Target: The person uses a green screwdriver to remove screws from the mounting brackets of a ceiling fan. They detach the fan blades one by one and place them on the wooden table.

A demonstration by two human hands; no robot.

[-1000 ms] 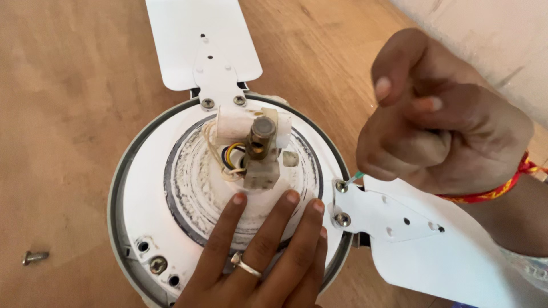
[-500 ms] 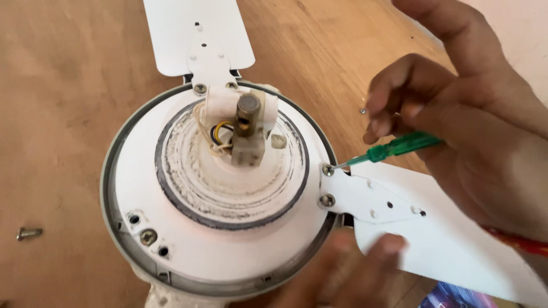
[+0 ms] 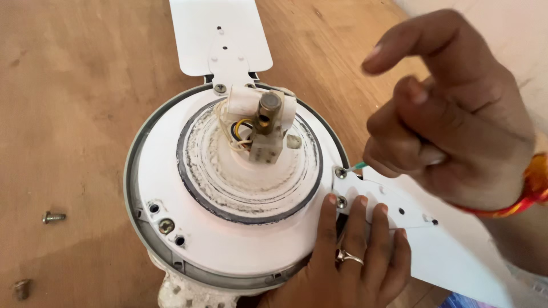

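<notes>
A white ceiling fan motor (image 3: 228,228) lies on a wooden surface, with a brass shaft (image 3: 268,111) and coloured wires at its centre. My right hand (image 3: 451,131) grips a green screwdriver (image 3: 357,166), mostly hidden in the fist. Its tip sits on a screw (image 3: 341,171) at the root of the right blade bracket (image 3: 394,214). My left hand (image 3: 348,262), with a ring on one finger, presses flat on that bracket and the motor's rim, beside a second screw (image 3: 341,201).
Another white blade (image 3: 220,34) is bolted on at the top. A bare mount with one screw and empty holes (image 3: 165,225) shows at the lower left. Loose screws (image 3: 54,217) lie on the wood at the left. A pale wall stands at the upper right.
My right hand has closed back into a fist over the screwdriver, hiding its green handle. My left hand has settled flat on the blade bracket. The view shifted slightly.
</notes>
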